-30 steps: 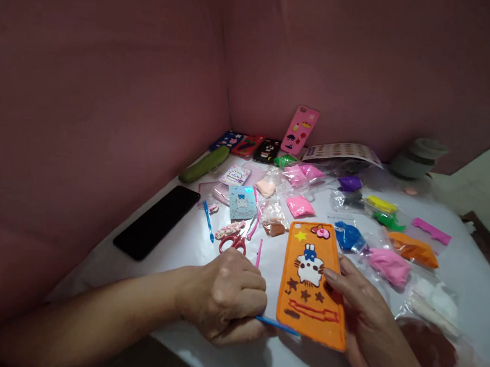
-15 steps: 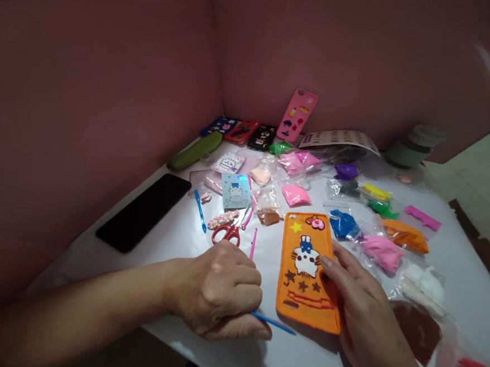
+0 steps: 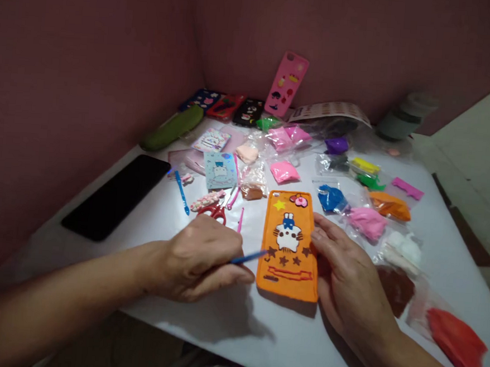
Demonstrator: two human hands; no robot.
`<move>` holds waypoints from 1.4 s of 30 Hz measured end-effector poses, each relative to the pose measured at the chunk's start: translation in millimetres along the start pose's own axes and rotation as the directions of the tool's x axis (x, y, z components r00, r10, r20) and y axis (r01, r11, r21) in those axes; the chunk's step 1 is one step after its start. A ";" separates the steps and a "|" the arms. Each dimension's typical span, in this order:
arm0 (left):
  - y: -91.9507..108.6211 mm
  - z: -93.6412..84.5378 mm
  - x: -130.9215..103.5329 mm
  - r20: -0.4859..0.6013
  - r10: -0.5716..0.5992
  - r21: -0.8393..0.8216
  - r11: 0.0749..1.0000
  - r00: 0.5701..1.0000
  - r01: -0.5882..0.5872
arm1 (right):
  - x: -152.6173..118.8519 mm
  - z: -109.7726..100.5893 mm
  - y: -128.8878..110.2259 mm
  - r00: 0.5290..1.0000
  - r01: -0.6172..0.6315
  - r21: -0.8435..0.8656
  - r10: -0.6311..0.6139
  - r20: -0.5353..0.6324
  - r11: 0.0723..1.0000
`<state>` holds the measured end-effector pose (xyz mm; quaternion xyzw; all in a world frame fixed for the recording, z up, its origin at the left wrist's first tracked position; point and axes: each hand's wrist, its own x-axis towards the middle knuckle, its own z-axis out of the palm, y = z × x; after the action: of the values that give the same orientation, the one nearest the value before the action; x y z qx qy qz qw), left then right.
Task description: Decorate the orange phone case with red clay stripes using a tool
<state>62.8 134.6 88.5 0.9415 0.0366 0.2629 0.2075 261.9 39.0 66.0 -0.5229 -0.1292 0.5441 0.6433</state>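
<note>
My left hand (image 3: 208,259) is closed around a thin blue clay modelling tool (image 3: 248,257). The tool's tip points right and overlaps the left edge of the orange phone case (image 3: 288,290); whether it touches cannot be made out. My right hand (image 3: 351,275) grips that case by its right side, thumb on top and fingers partly hidden behind. Clay decorations cover the case: a yellow star, a pink piece, a white cat face with a blue bow, brown stars and a red ribbon outline.
Red-handled scissors (image 3: 213,212) and a pink tool (image 3: 240,219) lie beyond my left hand, a black phone (image 3: 118,197) farther left. Bagged clay spreads along the right, including blue (image 3: 331,198) and red (image 3: 456,343). A decorated pink case (image 3: 286,86) leans against the wall.
The blue tool has swung upward, its tip now over the orange case's left edge instead of below it. The whole scene has shifted left and up in view.
</note>
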 end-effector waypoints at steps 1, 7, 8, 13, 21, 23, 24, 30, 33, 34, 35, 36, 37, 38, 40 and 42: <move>0.9 -1.5 -0.6 -0.031 -0.041 -0.020 0.999 0.999 0.040 | 0.8 0.0 -0.5 1.000 -0.012 -0.004 0.012 0.007 1.000; 5.1 -3.0 0.8 -0.180 -0.247 -0.155 0.963 0.952 0.221 | 0.8 -2.7 -1.8 0.998 -0.028 -0.023 0.029 0.061 0.999; 5.8 -2.7 1.9 -0.184 -0.273 -0.178 0.954 0.944 0.241 | 0.5 -2.7 -2.0 0.997 -0.026 -0.024 0.028 0.066 0.999; 7.6 -3.3 3.9 -0.119 -0.318 -0.276 0.920 0.941 0.276 | 0.7 -1.6 -1.0 0.999 0.000 -0.033 0.002 0.053 0.999; 3.3 -3.9 -1.3 -0.001 -0.288 -0.252 0.927 0.958 0.278 | 1.7 -5.1 4.7 0.991 0.132 -0.122 -0.129 0.034 0.984; 1.4 -3.5 -1.2 0.021 -0.268 -0.282 0.923 0.963 0.262 | 1.2 -6.3 5.6 0.985 0.172 -0.159 -0.169 0.034 0.972; 0.5 -3.3 -0.9 0.035 -0.255 -0.299 0.920 0.966 0.253 | 0.7 -6.8 5.9 0.982 0.188 -0.180 -0.184 0.039 0.966; -1.3 -2.0 1.6 0.191 -0.179 -0.346 0.908 0.965 0.237 | -3.6 -6.0 4.3 0.965 0.260 -0.327 -0.256 0.058 0.909; -0.4 -2.0 1.8 0.254 -0.151 -0.375 0.895 0.955 0.241 | -5.6 -4.7 1.6 0.962 0.267 -0.407 -0.269 0.053 0.874; -0.2 -2.1 1.5 0.268 -0.143 -0.384 0.891 0.953 0.242 | -6.5 -5.0 0.7 0.961 0.266 -0.431 -0.271 0.052 0.862; -0.1 -2.1 1.1 0.283 -0.140 -0.388 0.888 0.949 0.246 | -7.6 -5.8 -0.3 0.960 0.268 -0.455 -0.276 0.050 0.849; -0.2 -2.0 0.6 0.293 -0.138 -0.390 0.886 0.946 0.251 | -9.2 -7.2 -1.4 0.956 0.274 -0.477 -0.289 0.043 0.835; -0.4 -1.9 0.2 0.303 -0.139 -0.390 0.885 0.943 0.256 | -11.5 -9.1 -2.8 0.951 0.283 -0.500 -0.309 0.034 0.818; -0.7 -1.9 -0.2 0.313 -0.142 -0.388 0.883 0.939 0.263 | -14.5 -11.6 -4.6 0.942 0.296 -0.523 -0.334 0.023 0.799; -1.5 -2.3 -0.1 0.339 -0.146 -0.380 0.882 0.929 0.278 | -23.4 -17.5 -9.8 0.919 0.332 -0.559 -0.393 0.012 0.759; -2.1 -4.2 1.2 0.368 -0.154 -0.367 0.882 0.917 0.295 | -35.8 -25.1 -16.8 0.892 0.379 -0.574 -0.451 0.018 0.726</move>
<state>61.8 138.4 91.5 0.8952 0.0554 0.0779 0.4352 276.4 -1.9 83.5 -0.6786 -0.3578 0.2902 0.5720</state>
